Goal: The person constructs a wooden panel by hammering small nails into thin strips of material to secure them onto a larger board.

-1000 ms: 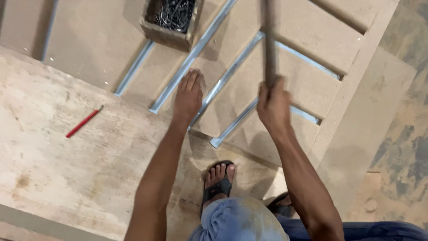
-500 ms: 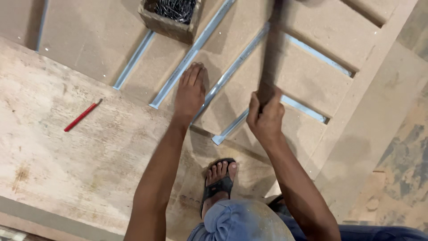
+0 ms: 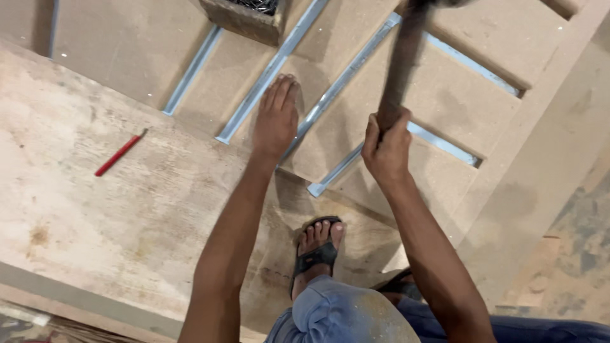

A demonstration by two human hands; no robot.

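The right hand (image 3: 387, 147) is gripping a dark hammer handle (image 3: 399, 70) in a closed fist, the handle rising to the top edge where the head is blurring out of view. The left hand (image 3: 276, 117) is pressing flat, fingers together, on the brown board (image 3: 146, 51) between two grey metal strips (image 3: 270, 70). A red pencil (image 3: 119, 153) is lying well to the left, and a box of nails (image 3: 244, 18) is sitting just above.

Left hand (image 3: 276, 117) flat, fingers extended, left of the hammer handle (image 3: 399, 70); right hand (image 3: 386, 147) fisted around its lower end.
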